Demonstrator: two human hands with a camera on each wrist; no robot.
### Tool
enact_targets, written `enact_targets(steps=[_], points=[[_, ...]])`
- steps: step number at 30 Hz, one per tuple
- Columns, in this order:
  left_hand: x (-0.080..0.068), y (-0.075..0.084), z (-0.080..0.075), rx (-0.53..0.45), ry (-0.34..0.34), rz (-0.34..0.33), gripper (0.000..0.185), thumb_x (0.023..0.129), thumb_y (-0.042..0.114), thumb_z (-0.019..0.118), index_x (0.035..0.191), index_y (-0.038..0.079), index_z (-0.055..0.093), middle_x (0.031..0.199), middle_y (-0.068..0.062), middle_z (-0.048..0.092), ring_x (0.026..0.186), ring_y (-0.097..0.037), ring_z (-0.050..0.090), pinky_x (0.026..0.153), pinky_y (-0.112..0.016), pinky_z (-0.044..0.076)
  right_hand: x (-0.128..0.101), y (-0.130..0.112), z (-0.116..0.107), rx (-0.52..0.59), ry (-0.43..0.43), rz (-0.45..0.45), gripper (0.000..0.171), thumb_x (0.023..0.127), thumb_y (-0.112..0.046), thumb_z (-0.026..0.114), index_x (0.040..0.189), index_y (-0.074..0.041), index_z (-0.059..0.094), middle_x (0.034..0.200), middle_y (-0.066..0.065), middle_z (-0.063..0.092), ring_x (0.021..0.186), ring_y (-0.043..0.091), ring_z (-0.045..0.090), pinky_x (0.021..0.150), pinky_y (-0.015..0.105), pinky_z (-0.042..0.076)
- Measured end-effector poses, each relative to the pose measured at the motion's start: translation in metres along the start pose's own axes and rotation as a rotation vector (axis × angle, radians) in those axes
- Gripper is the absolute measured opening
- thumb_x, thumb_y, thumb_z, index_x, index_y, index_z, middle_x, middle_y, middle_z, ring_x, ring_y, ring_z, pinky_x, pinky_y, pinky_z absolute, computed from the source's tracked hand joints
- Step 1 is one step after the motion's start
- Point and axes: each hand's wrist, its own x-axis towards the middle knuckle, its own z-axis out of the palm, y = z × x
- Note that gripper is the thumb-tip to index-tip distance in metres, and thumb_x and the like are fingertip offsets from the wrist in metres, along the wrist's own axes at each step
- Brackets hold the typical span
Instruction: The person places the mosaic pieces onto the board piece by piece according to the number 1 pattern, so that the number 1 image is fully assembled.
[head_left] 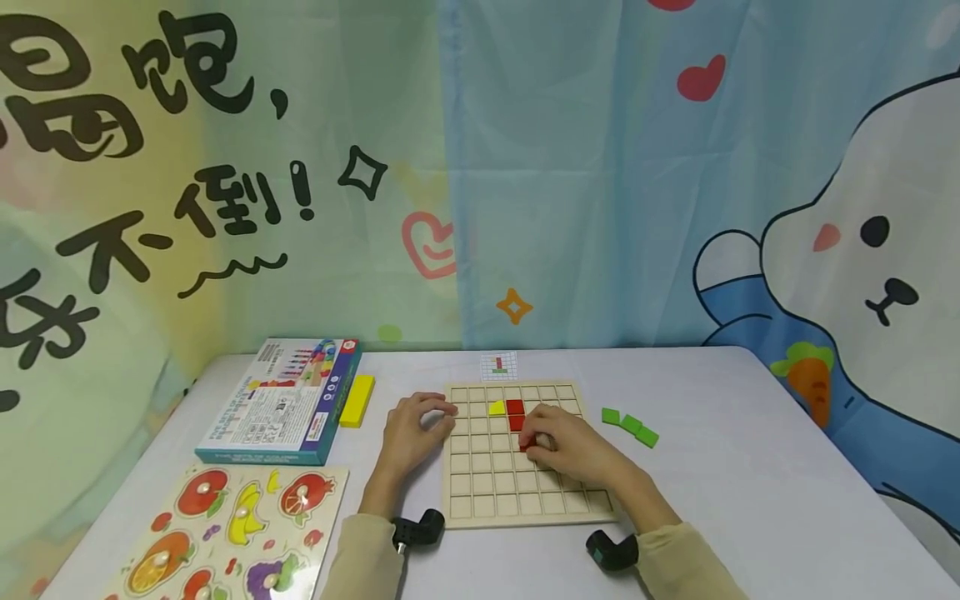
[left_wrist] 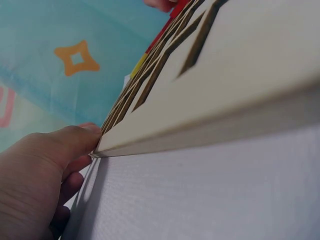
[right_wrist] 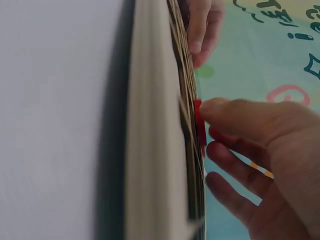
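Note:
A pale wooden grid board (head_left: 487, 483) lies flat on the table in front of me. Two red tiles (head_left: 515, 414) and a yellow tile (head_left: 497, 408) sit in its upper rows. My left hand (head_left: 416, 432) grips the board's left edge near the top corner; the left wrist view shows its thumb (left_wrist: 75, 140) against the board's edge (left_wrist: 240, 75). My right hand (head_left: 558, 446) rests on the middle of the board. Its thumb and fingers pinch another red tile (right_wrist: 199, 120) against the board (right_wrist: 150, 125), just below the two set red tiles.
Three green tiles (head_left: 630, 425) lie right of the board. A yellow bar (head_left: 357, 400) and a toy box (head_left: 281, 400) lie left. A fruit peg puzzle (head_left: 225, 533) is at front left, a small pattern card (head_left: 498, 364) behind the board. A printed curtain backs the table.

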Motion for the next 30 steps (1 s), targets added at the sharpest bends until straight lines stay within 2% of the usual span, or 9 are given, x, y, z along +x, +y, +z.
enact_targets(steps=[4, 10, 17, 30], points=[[0.001, 0.001, 0.000, -0.001, 0.001, 0.014, 0.012, 0.082, 0.020, 0.070, 0.094, 0.020, 0.074, 0.114, -0.003, 0.066, 0.110, -0.028, 0.055, 0.090, -0.046, 0.034, -0.003, 0.004, -0.004, -0.022, 0.017, 0.015, 0.009, 0.086, -0.016, 0.068, 0.094, -0.019, 0.067, 0.100, -0.006, 0.059, 0.092, 0.013, 0.055, 0.082, 0.032, 0.046], [0.001, 0.002, -0.001, 0.003, 0.000, 0.012, 0.012, 0.083, 0.020, 0.070, 0.094, 0.020, 0.074, 0.114, -0.003, 0.066, 0.109, -0.028, 0.055, 0.090, -0.046, 0.034, -0.005, 0.008, -0.006, -0.023, 0.005, 0.025, 0.008, 0.087, -0.016, 0.066, 0.095, -0.019, 0.067, 0.097, -0.007, 0.060, 0.088, 0.011, 0.053, 0.080, 0.030, 0.046], [-0.001, 0.002, -0.001, -0.001, -0.010, -0.023, 0.012, 0.083, 0.021, 0.070, 0.094, 0.021, 0.074, 0.115, -0.002, 0.066, 0.112, -0.028, 0.054, 0.094, -0.047, 0.033, -0.003, 0.005, -0.001, -0.072, 0.018, 0.015, 0.008, 0.087, -0.018, 0.066, 0.095, -0.018, 0.066, 0.098, -0.007, 0.060, 0.087, 0.009, 0.052, 0.079, 0.030, 0.046], [-0.001, 0.003, -0.002, -0.007, -0.014, -0.031, 0.012, 0.083, 0.021, 0.070, 0.094, 0.022, 0.074, 0.116, -0.002, 0.066, 0.112, -0.027, 0.054, 0.095, -0.047, 0.033, 0.000, 0.002, 0.006, -0.110, 0.061, 0.012, 0.006, 0.089, -0.014, 0.063, 0.092, -0.018, 0.066, 0.097, -0.006, 0.062, 0.091, 0.011, 0.055, 0.080, 0.033, 0.047]])
